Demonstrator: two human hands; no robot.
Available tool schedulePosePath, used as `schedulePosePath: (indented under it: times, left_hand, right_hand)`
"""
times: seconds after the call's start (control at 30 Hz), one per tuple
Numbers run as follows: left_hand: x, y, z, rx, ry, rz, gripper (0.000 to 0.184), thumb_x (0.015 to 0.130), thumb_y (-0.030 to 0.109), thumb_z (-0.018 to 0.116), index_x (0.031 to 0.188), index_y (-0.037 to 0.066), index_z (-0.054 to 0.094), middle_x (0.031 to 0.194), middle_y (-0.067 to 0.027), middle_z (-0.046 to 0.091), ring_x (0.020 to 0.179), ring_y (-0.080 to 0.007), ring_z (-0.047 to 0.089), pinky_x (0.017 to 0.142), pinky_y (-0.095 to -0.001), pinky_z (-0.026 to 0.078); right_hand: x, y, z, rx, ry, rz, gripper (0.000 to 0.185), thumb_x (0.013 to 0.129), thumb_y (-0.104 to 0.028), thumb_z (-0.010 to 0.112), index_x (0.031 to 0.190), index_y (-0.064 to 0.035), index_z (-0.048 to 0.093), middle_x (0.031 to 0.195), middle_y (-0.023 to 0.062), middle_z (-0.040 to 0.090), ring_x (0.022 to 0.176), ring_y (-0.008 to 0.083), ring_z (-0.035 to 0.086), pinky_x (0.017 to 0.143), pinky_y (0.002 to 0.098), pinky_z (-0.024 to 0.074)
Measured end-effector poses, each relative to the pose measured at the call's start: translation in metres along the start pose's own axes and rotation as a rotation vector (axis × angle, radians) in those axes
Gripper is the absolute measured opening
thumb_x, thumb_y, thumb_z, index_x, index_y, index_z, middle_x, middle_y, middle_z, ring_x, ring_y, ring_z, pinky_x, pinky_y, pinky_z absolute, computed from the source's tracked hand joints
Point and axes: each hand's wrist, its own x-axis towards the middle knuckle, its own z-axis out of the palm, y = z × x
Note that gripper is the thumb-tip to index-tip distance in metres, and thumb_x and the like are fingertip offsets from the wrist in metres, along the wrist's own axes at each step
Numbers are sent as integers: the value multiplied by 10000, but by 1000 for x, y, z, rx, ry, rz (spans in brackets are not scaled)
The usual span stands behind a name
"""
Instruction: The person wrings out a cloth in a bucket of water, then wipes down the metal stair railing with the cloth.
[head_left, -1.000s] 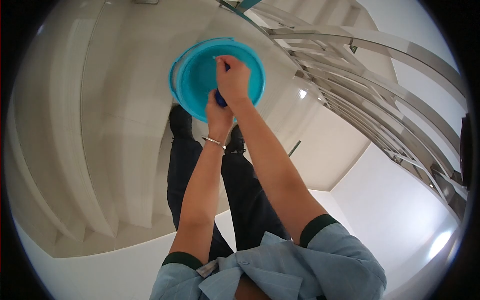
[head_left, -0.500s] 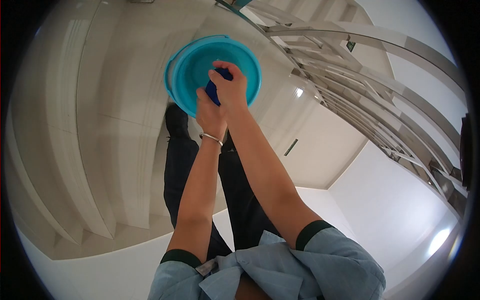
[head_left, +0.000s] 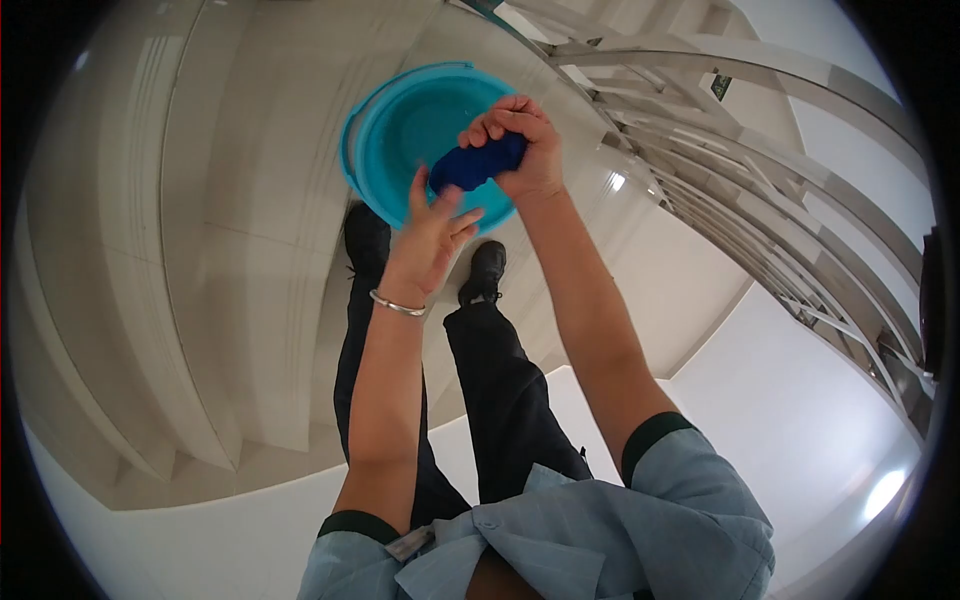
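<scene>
A dark blue cloth (head_left: 478,163), bunched into a short roll, is held over a turquoise bucket (head_left: 385,130). My right hand (head_left: 525,145) is closed around the cloth's right end, fingers curled over it. My left hand (head_left: 430,240), with a silver bracelet (head_left: 397,303) at the wrist, is at the cloth's left end. Its fingers are spread and slightly blurred; one or two of them overlap the cloth's edge. The bucket stands on the floor beyond my feet, with its handle folded down along the left rim. Some of its inside is hidden by the cloth and hands.
Pale tiled steps (head_left: 200,250) run along the left. A metal stair railing (head_left: 720,150) curves along the right side. My black shoes (head_left: 485,268) are on the floor just below the bucket. A white wall (head_left: 790,380) stands at the lower right.
My hands have moved apart from being clasped together around the cloth. My right hand has shifted right with it, the cloth is stretched longer, and my left hand's fingers have opened.
</scene>
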Motion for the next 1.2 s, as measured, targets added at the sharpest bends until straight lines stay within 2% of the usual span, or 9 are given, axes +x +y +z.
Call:
schedulePosePath:
  times: [0.03,0.13,0.3,0.4,0.53,0.67,0.83,0.93,1.2]
  left_hand:
    - [-2,9,-2,-393,-71,-237,952,759,581,580,1358,25,91,1286,-219,360,1087,-378,507,912,-432,447]
    - [-4,23,-2,-612,-112,-439,990,729,761,388,1350,25,159,1193,-229,476,919,-369,601,779,-406,529]
    - [-3,12,2,-795,-205,-508,890,746,752,373,1224,1,391,1033,-186,581,887,-301,620,724,-378,538]
    - [-4,9,8,-789,-7,-522,694,803,630,453,1134,21,475,984,-135,607,923,-251,604,705,-343,535]
    - [-2,2,14,-862,63,-223,261,804,259,604,965,57,561,957,-91,612,970,-224,580,786,-331,497]
    - [-9,40,38,-683,257,164,159,749,15,637,888,51,568,937,-85,604,1000,-240,572,867,-354,454]
    - [-11,63,54,-226,249,500,174,728,-81,624,844,29,553,899,-102,613,988,-253,582,865,-349,455]
    - [-17,71,48,434,31,861,182,710,-78,628,823,36,544,859,-92,624,927,-235,611,872,-347,443]
    - [-25,80,43,827,-282,1133,239,587,27,729,706,91,531,786,-41,572,735,-232,572,723,-332,479]
  right_hand:
    - [-2,-5,-1,2,3,4,26,740,-15,541,760,-27,530,592,93,483,581,264,517,577,413,438]
    - [-9,-12,-2,-41,-436,62,130,821,-147,562,797,-19,575,567,80,475,552,243,508,545,396,414]
    - [-19,-8,1,33,-787,124,262,836,-250,569,791,8,566,545,63,465,534,221,506,501,370,391]
    - [-20,-5,-2,165,-887,125,263,849,-263,543,809,-5,572,544,42,462,521,213,497,503,374,387]
    - [-16,-5,-15,217,-875,68,232,886,-260,499,931,-45,573,590,-2,481,603,175,504,579,352,407]
    - [-20,-6,-12,133,-318,-32,163,870,-229,531,901,-71,560,571,-12,438,629,168,503,622,382,431]
    - [-22,11,-4,88,84,16,151,855,-165,547,915,-30,518,620,2,442,628,128,491,623,298,445]
    - [-25,8,18,-74,158,88,152,859,-151,535,911,-10,518,632,3,440,589,83,462,574,228,426]
    - [-12,-8,35,-386,-108,562,181,847,-161,546,890,15,546,611,-12,439,530,79,453,516,210,405]
